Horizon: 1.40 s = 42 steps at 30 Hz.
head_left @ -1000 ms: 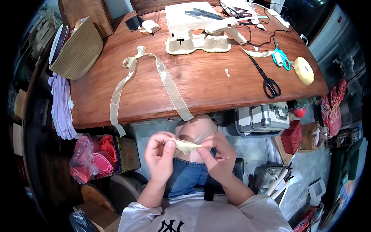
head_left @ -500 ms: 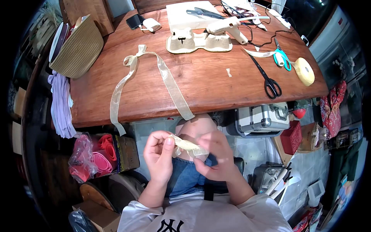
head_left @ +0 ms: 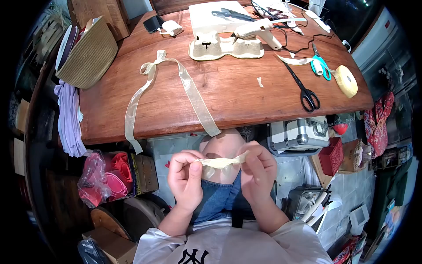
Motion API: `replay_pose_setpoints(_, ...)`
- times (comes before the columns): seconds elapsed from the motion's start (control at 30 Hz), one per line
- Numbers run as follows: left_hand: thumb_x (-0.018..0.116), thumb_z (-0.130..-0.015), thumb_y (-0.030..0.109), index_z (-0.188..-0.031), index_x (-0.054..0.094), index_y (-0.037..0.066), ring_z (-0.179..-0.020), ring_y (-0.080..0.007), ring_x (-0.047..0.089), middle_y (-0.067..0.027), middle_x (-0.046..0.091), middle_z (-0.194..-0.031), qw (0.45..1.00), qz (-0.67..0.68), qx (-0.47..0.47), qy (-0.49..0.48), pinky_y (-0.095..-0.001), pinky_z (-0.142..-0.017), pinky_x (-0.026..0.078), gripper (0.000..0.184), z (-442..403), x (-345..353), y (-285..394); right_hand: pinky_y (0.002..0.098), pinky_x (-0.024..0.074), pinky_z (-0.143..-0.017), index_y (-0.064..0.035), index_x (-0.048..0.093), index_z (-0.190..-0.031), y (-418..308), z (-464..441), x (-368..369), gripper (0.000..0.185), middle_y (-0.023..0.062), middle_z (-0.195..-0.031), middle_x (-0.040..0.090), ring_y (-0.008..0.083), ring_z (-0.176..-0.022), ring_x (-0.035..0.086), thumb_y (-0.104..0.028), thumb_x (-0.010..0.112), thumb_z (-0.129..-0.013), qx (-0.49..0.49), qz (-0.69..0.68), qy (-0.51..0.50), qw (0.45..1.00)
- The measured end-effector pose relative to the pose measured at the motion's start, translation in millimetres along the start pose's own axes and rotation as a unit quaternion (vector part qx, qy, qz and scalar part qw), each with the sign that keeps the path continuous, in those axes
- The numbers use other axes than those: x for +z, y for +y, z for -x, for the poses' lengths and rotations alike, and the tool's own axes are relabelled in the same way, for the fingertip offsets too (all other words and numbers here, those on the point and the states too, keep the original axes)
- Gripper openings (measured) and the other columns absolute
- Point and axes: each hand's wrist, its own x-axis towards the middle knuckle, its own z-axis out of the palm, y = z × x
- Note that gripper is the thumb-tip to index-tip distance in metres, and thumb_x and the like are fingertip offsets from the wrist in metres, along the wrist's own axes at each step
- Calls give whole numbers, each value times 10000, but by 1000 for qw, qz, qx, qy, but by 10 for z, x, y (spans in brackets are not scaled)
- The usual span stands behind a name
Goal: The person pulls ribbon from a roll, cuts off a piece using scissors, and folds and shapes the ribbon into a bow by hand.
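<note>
Over my lap, a pale yellow sheer ribbon is stretched between my two hands, with gathered loops hanging at its middle. My left hand pinches its left end between thumb and fingers. The right end is pinched by my right hand, level with the left. On the table in front lies a longer sheer ribbon with a small bow, one tail reaching the front edge. A small ribbon scrap lies farther right.
On the wooden table, black scissors, teal scissors and a ribbon roll lie right. A glue gun rests on a pulp tray at the back. A woven basket stands left.
My right hand has moved right and up, and the ribbon between my hands is now drawn out straighter. My left hand has shifted slightly right. The table items have not moved.
</note>
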Motion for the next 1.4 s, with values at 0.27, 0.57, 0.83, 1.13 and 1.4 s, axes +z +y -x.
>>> replay_pose_setpoints(0.27,692,-676,-12,-1104,368,9,-938,-130,496,-86,508,-1007,996,50,-47,-60,-261,-828,391,537,15,133,-32,255,384,-694,11,500,-792,4,-37,105,128,114,-820,537,138,-743,498,-101,512,-853,8,-46,8,999)
replay_pose_setpoints(0.57,601,-778,-28,-1041,448,-15,-825,-110,572,-93,608,-913,990,41,-134,-36,-223,-751,440,305,34,71,21,158,357,-570,-2,498,-847,21,-82,153,119,23,-701,545,36,-602,464,-117,508,-875,-15,12,51,998)
replay_pose_setpoints(0.83,515,-850,146,-836,531,-29,-550,-108,512,-107,564,-686,892,270,-319,-174,-230,-567,450,177,-189,-250,52,154,315,-458,-2,524,-823,-46,-171,73,157,9,-612,529,15,-494,416,-149,575,-841,-44,78,1,996)
replay_pose_setpoints(1.13,533,-810,0,-821,557,-34,-675,-85,557,-68,592,-790,969,-115,-137,-171,-210,-567,450,43,-251,-256,153,155,329,-473,4,531,-816,-134,-204,130,166,5,-617,531,19,-511,435,-155,574,-842,-71,74,-7,995)
replay_pose_setpoints(1.4,659,-763,208,-967,513,-38,-869,-167,560,-120,562,-939,972,58,-132,-184,-281,-754,442,351,-290,-163,199,162,361,-510,9,529,-821,-116,-194,158,123,17,-645,545,30,-546,461,-110,548,-843,-100,73,-23,992)
